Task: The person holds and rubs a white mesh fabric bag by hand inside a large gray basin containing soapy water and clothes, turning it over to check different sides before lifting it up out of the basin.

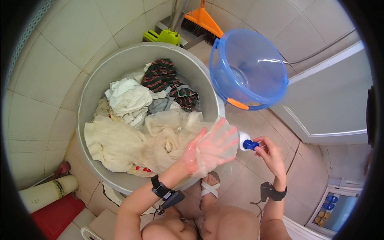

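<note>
The right hand (270,151) pinches a blue-and-white item (249,144) by its blue part. To its left, the left hand (204,147) is spread, grasping nothing, behind sheer cloth (226,154) over the tub's (214,76) near right rim. Clothes (130,98) lie inside; a bucket (256,52) stands far right.

Tub (90,88): silver-grey. In tub: cream cloth (114,140), plain, sheer toward the right; white cloth (126,98), plain; dark cloth (158,76), green-black with red stripes; grey cloth (160,105). Right of tub: white item (243,140) with blue end; bucket (256,50), translucent blue, orange grip (238,104). Beyond tub: broom (203,22), orange, black bristles. Around tub: floor (280,160), pinkish-beige tiles.
</note>
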The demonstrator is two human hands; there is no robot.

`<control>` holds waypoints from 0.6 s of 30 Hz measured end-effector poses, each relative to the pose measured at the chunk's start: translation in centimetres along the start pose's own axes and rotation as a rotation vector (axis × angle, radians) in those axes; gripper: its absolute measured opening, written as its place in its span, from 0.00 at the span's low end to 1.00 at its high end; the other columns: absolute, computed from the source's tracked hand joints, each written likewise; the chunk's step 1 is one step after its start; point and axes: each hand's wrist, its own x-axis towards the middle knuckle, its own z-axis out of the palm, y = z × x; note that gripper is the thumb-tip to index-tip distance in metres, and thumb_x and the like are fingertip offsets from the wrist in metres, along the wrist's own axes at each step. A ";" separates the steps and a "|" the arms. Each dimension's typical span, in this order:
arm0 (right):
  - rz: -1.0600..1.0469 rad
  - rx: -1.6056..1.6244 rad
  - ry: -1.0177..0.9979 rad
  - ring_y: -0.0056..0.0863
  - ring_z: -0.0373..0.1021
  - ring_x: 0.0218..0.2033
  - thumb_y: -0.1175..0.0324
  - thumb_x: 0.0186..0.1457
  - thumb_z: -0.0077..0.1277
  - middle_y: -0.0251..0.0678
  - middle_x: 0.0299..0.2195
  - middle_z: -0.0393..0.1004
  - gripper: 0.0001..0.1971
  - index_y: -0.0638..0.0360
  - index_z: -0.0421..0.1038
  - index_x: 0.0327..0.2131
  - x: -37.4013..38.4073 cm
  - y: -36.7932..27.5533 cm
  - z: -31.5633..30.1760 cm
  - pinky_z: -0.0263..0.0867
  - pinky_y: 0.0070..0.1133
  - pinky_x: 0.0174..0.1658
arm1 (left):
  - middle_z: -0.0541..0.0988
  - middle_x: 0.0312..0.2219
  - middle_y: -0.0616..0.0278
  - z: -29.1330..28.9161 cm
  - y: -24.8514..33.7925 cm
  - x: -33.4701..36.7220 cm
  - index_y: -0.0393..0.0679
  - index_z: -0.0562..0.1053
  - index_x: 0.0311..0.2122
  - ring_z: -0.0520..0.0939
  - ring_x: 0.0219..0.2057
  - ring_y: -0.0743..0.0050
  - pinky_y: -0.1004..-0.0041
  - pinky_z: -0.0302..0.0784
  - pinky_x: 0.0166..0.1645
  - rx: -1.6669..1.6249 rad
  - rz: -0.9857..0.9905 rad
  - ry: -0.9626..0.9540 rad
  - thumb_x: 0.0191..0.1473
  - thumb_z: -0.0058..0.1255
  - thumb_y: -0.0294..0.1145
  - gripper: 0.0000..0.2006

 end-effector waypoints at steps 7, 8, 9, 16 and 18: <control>0.090 0.548 -0.100 0.19 0.71 0.30 0.74 0.53 0.51 0.30 0.31 0.67 0.11 0.63 0.67 0.41 1.4 3.1 1.5 0.68 0.14 0.33 | 0.51 0.62 0.67 -3.5 -1.9 4.0 0.64 0.49 0.62 0.52 0.62 0.64 0.59 0.45 0.63 0.075 -0.125 0.109 0.60 0.25 0.51 0.25; 0.093 0.575 -0.096 0.19 0.71 0.30 0.74 0.53 0.51 0.30 0.32 0.67 0.11 0.64 0.67 0.41 1.4 3.3 1.9 0.68 0.14 0.34 | 0.51 0.62 0.67 -3.7 -2.0 4.4 0.62 0.49 0.62 0.53 0.61 0.64 0.60 0.45 0.63 0.076 -0.118 0.108 0.60 0.25 0.51 0.25; 0.095 0.601 -0.092 0.19 0.71 0.30 0.74 0.53 0.51 0.31 0.32 0.67 0.12 0.64 0.67 0.41 1.4 3.4 2.3 0.68 0.14 0.34 | 0.51 0.62 0.67 -3.8 -2.1 4.7 0.61 0.49 0.63 0.54 0.61 0.64 0.61 0.45 0.63 0.077 -0.111 0.107 0.60 0.25 0.51 0.25; 0.100 0.687 -0.034 0.18 0.70 0.27 0.73 0.53 0.51 0.31 0.29 0.66 0.10 0.65 0.64 0.38 1.6 2.2 4.0 0.66 0.15 0.32 | 0.51 0.62 0.66 -4.7 -3.6 6.0 0.51 0.48 0.63 0.56 0.59 0.62 0.62 0.48 0.61 0.047 0.002 0.031 0.60 0.29 0.49 0.28; 0.095 0.684 -0.020 0.18 0.69 0.27 0.73 0.53 0.51 0.32 0.30 0.66 0.10 0.65 0.64 0.38 1.6 2.2 4.1 0.66 0.14 0.32 | 0.51 0.62 0.66 -4.6 -3.6 6.0 0.51 0.48 0.63 0.57 0.59 0.61 0.63 0.49 0.61 0.021 0.012 0.029 0.60 0.29 0.49 0.28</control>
